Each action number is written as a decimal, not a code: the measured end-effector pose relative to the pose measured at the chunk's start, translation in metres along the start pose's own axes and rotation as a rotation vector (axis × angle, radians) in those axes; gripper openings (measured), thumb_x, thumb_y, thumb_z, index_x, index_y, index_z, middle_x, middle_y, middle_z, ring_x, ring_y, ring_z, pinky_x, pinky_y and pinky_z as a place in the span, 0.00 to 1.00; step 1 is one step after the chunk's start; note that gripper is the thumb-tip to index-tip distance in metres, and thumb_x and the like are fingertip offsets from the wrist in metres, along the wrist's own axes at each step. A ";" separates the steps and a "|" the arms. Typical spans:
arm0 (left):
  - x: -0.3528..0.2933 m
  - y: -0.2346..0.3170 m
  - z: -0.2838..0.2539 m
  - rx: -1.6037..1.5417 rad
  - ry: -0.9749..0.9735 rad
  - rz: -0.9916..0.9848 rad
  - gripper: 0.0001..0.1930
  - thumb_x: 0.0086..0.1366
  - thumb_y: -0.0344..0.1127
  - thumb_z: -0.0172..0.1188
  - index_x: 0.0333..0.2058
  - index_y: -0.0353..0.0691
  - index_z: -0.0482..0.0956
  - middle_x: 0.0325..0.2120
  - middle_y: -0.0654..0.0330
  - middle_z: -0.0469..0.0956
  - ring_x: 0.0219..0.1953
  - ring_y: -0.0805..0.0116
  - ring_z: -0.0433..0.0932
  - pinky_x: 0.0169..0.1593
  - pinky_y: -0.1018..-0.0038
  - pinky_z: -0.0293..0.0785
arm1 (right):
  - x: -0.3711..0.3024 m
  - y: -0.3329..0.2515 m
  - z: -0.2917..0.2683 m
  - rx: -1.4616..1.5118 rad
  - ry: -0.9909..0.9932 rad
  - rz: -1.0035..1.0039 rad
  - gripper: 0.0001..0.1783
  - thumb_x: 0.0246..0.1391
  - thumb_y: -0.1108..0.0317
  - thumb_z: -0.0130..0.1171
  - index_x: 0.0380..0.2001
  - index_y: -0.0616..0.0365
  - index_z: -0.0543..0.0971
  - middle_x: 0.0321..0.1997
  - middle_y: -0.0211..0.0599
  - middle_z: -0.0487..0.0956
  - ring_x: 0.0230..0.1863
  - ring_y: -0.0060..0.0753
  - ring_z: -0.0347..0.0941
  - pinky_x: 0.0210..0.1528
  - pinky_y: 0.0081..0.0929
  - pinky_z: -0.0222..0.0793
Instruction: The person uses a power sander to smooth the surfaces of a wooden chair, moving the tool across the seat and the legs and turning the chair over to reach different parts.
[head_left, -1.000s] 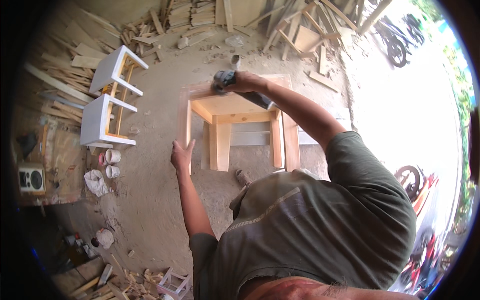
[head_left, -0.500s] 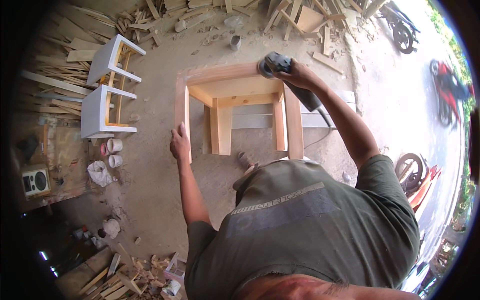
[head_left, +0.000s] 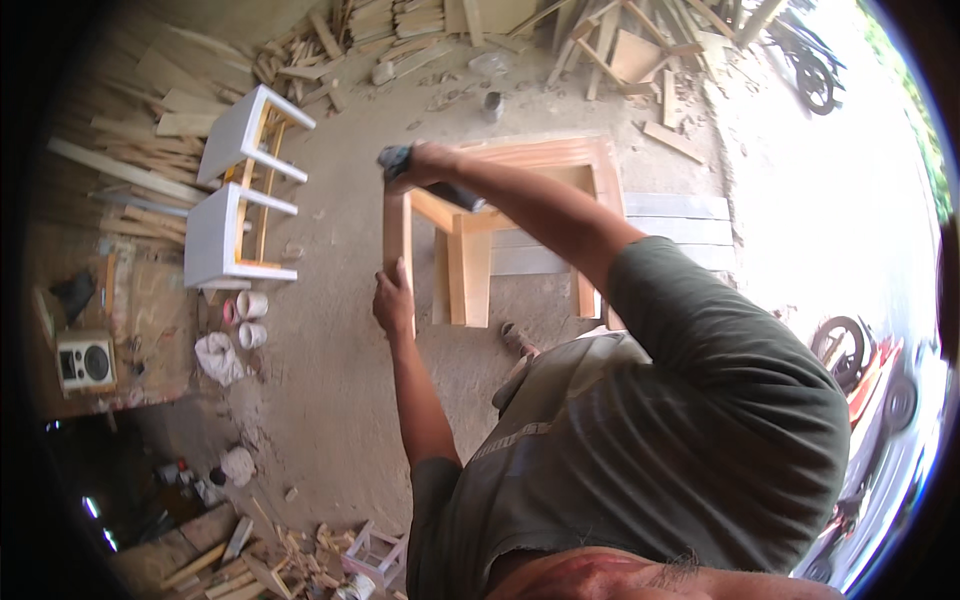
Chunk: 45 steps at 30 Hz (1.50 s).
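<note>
A bare wooden stool or small table frame [head_left: 545, 153] is turned on its side in front of me, its legs pointing back toward my body. My right hand [head_left: 430, 162] is wrapped round a dark angle grinder [head_left: 396, 158], whose head lies at the frame's far left corner. The arm reaches across the frame and covers part of it; the grinder's disc is hidden. My left hand [head_left: 394, 297] grips the near end of the left rail, fingers closed round its edge.
Two white stools with yellowish inner frames [head_left: 222, 140] lie at the left beside scrap wood [head_left: 150, 170]. Paint tubs [head_left: 252, 304], a white bag [head_left: 220, 358] and a speaker [head_left: 86, 361] are below them. Grey boards [head_left: 680, 232] lie behind the frame; a motorbike [head_left: 812, 75] stands far right.
My right hand has swept the grinder leftward along the far rail from its right end to the left corner. The left hand keeps its hold on the left rail.
</note>
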<state>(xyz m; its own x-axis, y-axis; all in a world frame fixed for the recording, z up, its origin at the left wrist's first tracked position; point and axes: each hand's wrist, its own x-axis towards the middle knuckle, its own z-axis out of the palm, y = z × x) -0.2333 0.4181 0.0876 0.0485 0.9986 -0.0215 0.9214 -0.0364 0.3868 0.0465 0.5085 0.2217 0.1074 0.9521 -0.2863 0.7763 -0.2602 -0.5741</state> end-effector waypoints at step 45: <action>0.006 -0.008 0.006 0.135 -0.106 0.036 0.34 0.61 0.64 0.63 0.51 0.38 0.71 0.45 0.42 0.82 0.48 0.39 0.82 0.51 0.50 0.77 | -0.308 0.245 -0.102 -0.094 -0.240 0.017 0.36 0.48 0.47 0.75 0.53 0.56 0.74 0.40 0.50 0.85 0.41 0.49 0.84 0.43 0.41 0.78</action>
<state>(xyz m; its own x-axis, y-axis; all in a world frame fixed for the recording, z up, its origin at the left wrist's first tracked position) -0.2384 0.4241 0.0787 0.1163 0.9871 -0.1099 0.9615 -0.0842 0.2615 0.2667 0.1685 0.2476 -0.0211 0.8793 -0.4757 0.8309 -0.2492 -0.4974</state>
